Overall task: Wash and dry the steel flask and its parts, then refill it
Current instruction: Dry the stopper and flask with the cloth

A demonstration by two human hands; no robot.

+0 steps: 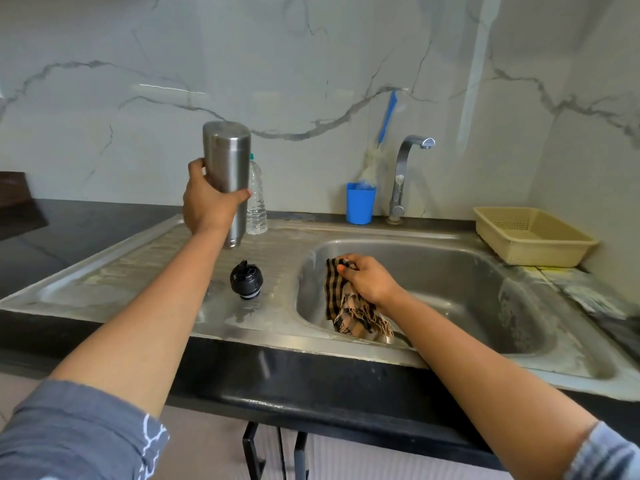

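Left hand (207, 206) gripping upturned flask (227, 174), right hand (369, 278) clutching cloth (346, 306) — lid (246, 279), plastic bottle (257, 202) nearby

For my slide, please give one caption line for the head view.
Left hand holds steel flask inverted over drainboard; right hand grips checked cloth.

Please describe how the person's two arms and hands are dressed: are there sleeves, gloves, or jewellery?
Both hands, the left hand and right hand, are bare: no gloves, rings or watch visible. The forearms are uncovered. The left sleeve is grey-blue with a white line pattern; the right sleeve is lighter blue. Both are pushed up.
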